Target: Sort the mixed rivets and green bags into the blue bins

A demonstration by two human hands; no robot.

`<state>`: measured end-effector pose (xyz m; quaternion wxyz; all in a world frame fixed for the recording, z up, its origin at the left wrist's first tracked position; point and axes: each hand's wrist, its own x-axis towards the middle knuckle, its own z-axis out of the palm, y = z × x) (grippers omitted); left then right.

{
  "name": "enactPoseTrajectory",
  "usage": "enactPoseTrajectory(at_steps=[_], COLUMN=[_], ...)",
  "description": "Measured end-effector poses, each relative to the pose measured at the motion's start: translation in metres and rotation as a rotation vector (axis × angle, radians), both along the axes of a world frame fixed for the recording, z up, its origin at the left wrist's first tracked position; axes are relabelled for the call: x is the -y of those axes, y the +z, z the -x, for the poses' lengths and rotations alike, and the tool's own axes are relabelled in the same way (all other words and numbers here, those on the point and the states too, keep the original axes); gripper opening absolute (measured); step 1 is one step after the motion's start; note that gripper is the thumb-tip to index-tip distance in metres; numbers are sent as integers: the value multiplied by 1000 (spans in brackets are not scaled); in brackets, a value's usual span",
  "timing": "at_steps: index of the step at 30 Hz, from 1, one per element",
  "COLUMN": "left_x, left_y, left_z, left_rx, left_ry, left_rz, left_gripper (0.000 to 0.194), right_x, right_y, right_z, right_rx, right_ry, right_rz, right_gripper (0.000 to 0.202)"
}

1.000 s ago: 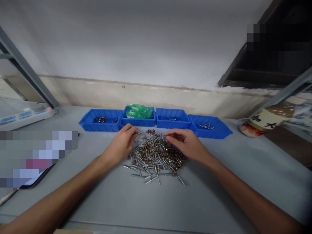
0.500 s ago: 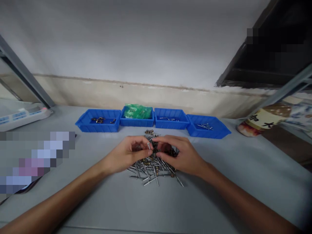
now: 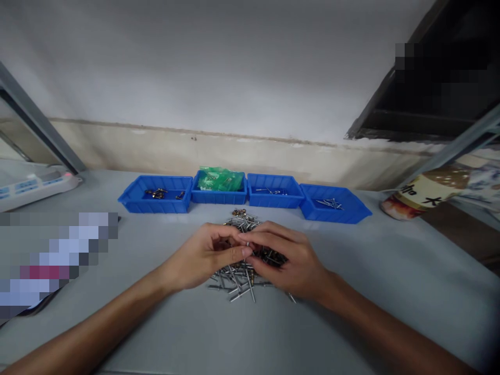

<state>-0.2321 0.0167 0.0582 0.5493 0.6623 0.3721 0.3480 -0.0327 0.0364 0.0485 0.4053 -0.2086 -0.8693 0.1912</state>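
Over the heap of metal fasteners (image 3: 238, 284), my left hand (image 3: 207, 255) is closed in a pinch. A small silver rivet (image 3: 247, 244) shows at its fingertips, mostly hidden by the fingers. My right hand (image 3: 291, 255) is curled with its fingertips against those of the left, around the same spot. What its own fingertips grip is hidden. The heap lies on the grey table below both hands, a mix of long silver rivets and shorter brass-coloured screws.
Behind the heap stands a row of blue bins: one with brass-coloured pieces (image 3: 130, 200), one with a green bag (image 3: 221, 179), and two with silver pins (image 3: 275, 200) (image 3: 351, 208). A power strip (image 3: 42, 185) and blurred flat object (image 3: 58, 265) lie left; a labelled jar (image 3: 424, 195) stands right.
My right hand has moved left and its fingertips now meet those of my left hand. The silver rivet, earlier sticking up from the left fingers, is now largely covered.
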Motion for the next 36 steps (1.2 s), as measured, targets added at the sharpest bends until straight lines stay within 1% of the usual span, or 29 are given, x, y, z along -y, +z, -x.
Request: enactPoseTrajectory(at_steps=[3, 7, 12, 17, 20, 23, 26, 28, 30, 33, 35, 36], left_x=[0, 0, -1, -1, -1, -2, -6, -9, -14, -22, -26, -28], left_y=[-2, -3, -1, 1, 1, 0, -2, -4, -7, -10, -11, -12], left_z=[0, 2, 2, 1, 1, 3, 7, 11, 18, 30, 37, 40], left_rx=[17, 55, 104, 126, 98, 20, -160, -312, -450, -626, -701, -725], left_ry=[9, 25, 14, 21, 17, 57, 167, 253, 303, 286, 271, 269], left_rz=[10, 26, 124, 176, 141, 20, -182, -342, -492, -636, -656, -650], left_gripper=[15, 14, 17, 19, 19, 20, 17, 14, 12, 13, 15, 16], right_x=[1, 2, -1, -2, -1, -3, -15, -31, -49, -76, -89, -92], right_y=[0, 0, -3, -5, -3, 2, 9, 13, 16, 17, 16, 15], right_z=[0, -1, 0, 1, 2, 0, -12, -26, -45, -78, -95, -101], right_rx=[-2, -4, -62, -71, -75, -78, -44, -33, -37, -75, -104, -131], right_ry=[-1, -13, 2, 24, 5, -45, -184, -339, -519, -789, -903, -938], right_rz=[-17, -35, -93, -115, -117, -177, -297, -367, -411, -431, -422, -411], right_gripper=[41, 47, 44, 48, 43, 40, 38, 36, 33, 33, 36, 35])
